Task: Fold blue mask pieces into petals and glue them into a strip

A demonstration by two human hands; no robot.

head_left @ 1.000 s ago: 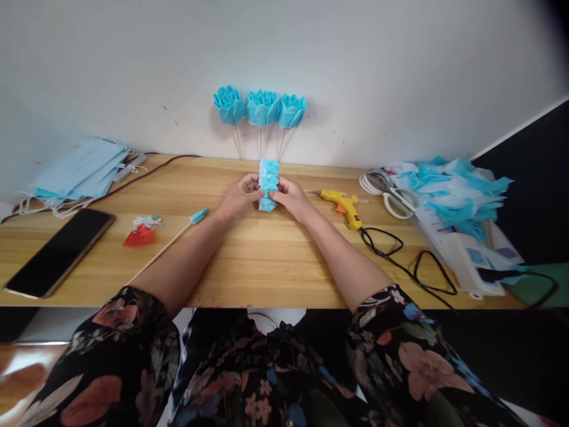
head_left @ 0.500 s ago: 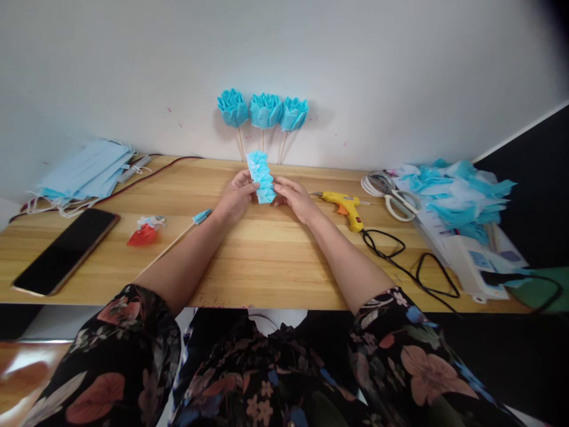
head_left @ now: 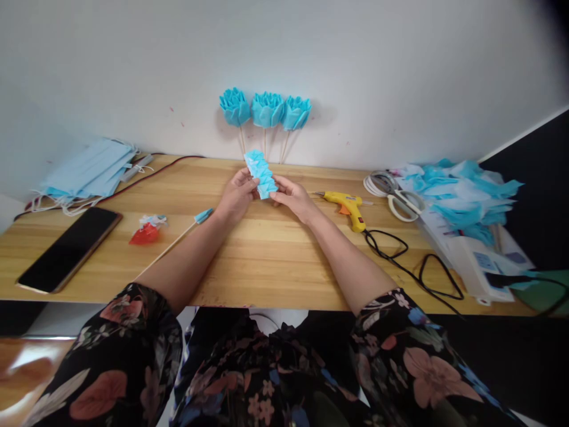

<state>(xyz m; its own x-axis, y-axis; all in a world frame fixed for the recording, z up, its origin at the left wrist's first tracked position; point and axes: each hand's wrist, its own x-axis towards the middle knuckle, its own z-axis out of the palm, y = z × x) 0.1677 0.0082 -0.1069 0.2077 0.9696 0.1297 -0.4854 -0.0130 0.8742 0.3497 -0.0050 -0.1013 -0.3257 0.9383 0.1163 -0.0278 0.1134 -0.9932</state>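
tilted now rather than upright as it stood a second ago, the pleated blue strip (head_left: 261, 173) leans with its top toward the left and the wall, and its lower end sits between the two hands just above the wooden table (head_left: 267, 261). both hands have barely shifted; it is the strip that has turned between them. the left hand (head_left: 237, 196) is curled closed, thumb and fingertips pinching the strip's left edge near the bottom. the right hand (head_left: 293, 198) is partly closed, thumb and forefinger nipping the lower right corner while the other fingers lie loosely bent. judging by the tilt, the folds are being turned or worked at the lower end, not set down.

behind the strip, three blue paper flowers (head_left: 265, 109) on sticks lean against the white wall. a skewer with a blue tip (head_left: 178, 240) lies near the left forearm, with a red and white scrap (head_left: 146, 231) and a dark phone (head_left: 69, 249) farther left, and a stack of blue face masks (head_left: 86, 172) by the wall. to the right lie a yellow glue gun (head_left: 349, 206) with its black cord, white scissors (head_left: 395, 198), and a heap of blue offcuts (head_left: 462, 193).
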